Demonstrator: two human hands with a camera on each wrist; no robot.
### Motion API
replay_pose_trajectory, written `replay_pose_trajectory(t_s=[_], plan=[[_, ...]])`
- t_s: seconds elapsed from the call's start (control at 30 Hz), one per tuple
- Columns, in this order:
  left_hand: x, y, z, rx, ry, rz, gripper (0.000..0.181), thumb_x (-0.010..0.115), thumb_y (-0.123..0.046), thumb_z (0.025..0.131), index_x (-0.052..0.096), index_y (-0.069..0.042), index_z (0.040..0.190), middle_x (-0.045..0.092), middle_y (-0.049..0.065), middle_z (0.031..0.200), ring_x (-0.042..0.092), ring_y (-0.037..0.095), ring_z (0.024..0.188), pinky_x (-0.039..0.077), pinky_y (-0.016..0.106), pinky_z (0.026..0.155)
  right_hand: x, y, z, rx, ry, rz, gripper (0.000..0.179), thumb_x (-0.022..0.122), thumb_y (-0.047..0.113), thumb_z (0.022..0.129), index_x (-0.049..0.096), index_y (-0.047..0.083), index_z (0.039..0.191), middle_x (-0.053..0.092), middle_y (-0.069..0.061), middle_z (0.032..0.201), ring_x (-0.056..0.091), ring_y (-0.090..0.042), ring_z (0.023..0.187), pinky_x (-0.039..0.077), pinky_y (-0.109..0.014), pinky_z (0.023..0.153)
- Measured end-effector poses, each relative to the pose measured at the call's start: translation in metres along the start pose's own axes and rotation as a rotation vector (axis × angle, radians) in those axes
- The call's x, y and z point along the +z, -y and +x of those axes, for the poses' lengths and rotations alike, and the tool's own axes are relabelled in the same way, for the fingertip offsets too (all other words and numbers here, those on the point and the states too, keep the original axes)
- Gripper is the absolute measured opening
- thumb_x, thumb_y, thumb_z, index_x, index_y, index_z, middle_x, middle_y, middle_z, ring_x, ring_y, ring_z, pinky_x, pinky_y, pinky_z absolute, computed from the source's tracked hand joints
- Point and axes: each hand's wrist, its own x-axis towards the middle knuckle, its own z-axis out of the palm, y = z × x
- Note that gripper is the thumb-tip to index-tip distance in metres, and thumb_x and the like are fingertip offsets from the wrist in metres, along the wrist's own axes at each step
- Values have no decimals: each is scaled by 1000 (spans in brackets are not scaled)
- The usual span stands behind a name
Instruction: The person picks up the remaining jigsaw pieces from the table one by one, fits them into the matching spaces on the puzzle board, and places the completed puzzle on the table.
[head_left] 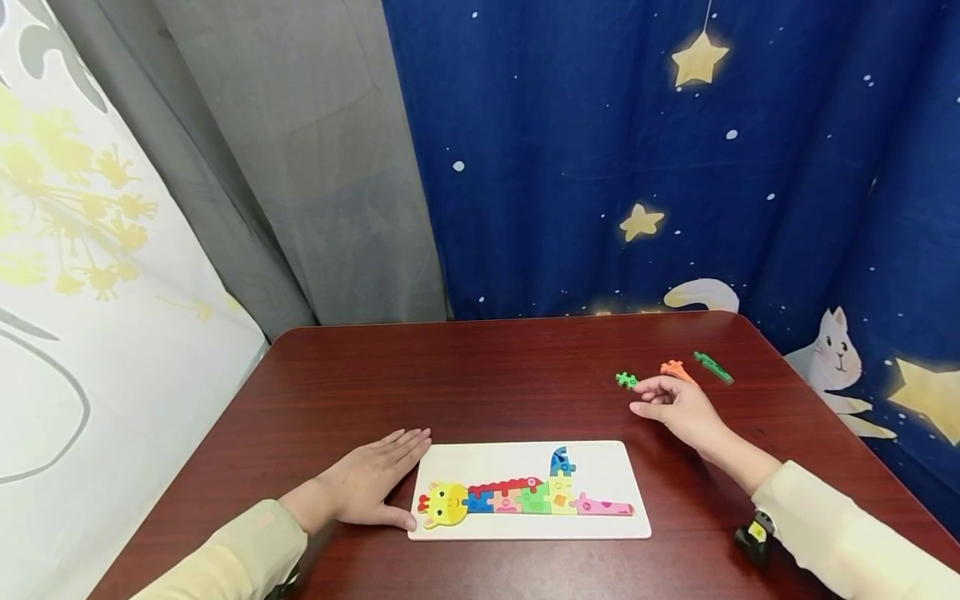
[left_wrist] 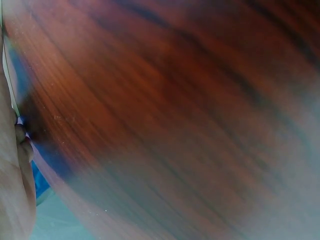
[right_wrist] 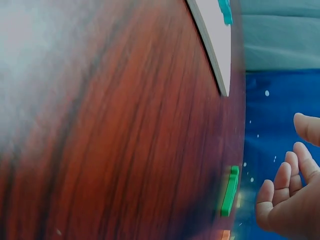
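My left hand (head_left: 371, 482) rests with its fingers stretched out at the left end of a white puzzle board (head_left: 517, 531), thumb at its near corner. On the board lies a partly filled giraffe puzzle with a yellow head (head_left: 447, 504), coloured body pieces and a pink leg piece (head_left: 603, 507). Beyond the board's right end, my right hand (head_left: 686, 414) hovers with bent fingers and the thumb apart from them. Its fingertips are right beside a light green puzzle piece (head_left: 626, 380). The right wrist view shows nothing between thumb and fingers (right_wrist: 281, 182).
An orange puzzle piece (head_left: 675, 369), partly hidden behind the right hand, and a long dark green piece (head_left: 712, 367) lie on the dark red wooden table (head_left: 450, 375). Curtains (head_left: 570, 167) stand behind the table's far edge. The left wrist view shows mostly blurred tabletop (left_wrist: 165, 110).
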Motion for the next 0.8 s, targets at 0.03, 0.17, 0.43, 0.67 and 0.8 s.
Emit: replay_pose_trajectory(t_s=[0.03, 0.17, 0.43, 0.67, 0.8], plan=[[0, 0, 0, 1, -1, 0, 109, 33, -84, 81, 25, -2, 153, 23, 11, 159, 22, 24, 145, 20, 38, 117, -1, -1, 2, 6, -8, -6, 38, 78, 16, 83, 66, -6, 112, 63, -8, 92, 54, -18, 80, 48, -21, 65], [1, 1, 0, 3, -5, 2, 109, 34, -84, 81, 24, -2, 153, 23, 11, 159, 22, 24, 145, 20, 38, 117, -5, -7, 7, 22, -37, -24, 40, 77, 17, 84, 64, -7, 114, 63, -9, 93, 54, -20, 82, 48, -21, 66], [3, 2, 1, 10, -20, 7, 109, 34, -84, 81, 25, -1, 153, 23, 11, 159, 22, 24, 145, 20, 38, 117, -8, -16, 14, 52, -76, -20, 42, 74, 16, 87, 61, -8, 119, 64, -11, 98, 55, -18, 85, 47, -17, 69], [5, 2, 0, 22, -47, 11, 109, 36, -83, 82, 27, 0, 152, 25, 12, 158, 25, 25, 144, 23, 39, 116, -5, -20, 17, 102, -93, -41, 44, 74, 17, 87, 60, -8, 120, 63, -21, 109, 56, -17, 86, 46, -17, 69], [4, 2, 0, 18, -46, 8, 109, 35, -83, 82, 27, -1, 152, 25, 12, 158, 25, 25, 144, 23, 39, 116, -3, -24, 19, 129, -109, -77, 44, 75, 18, 87, 60, -7, 119, 63, -21, 108, 56, -23, 90, 46, -23, 72]])
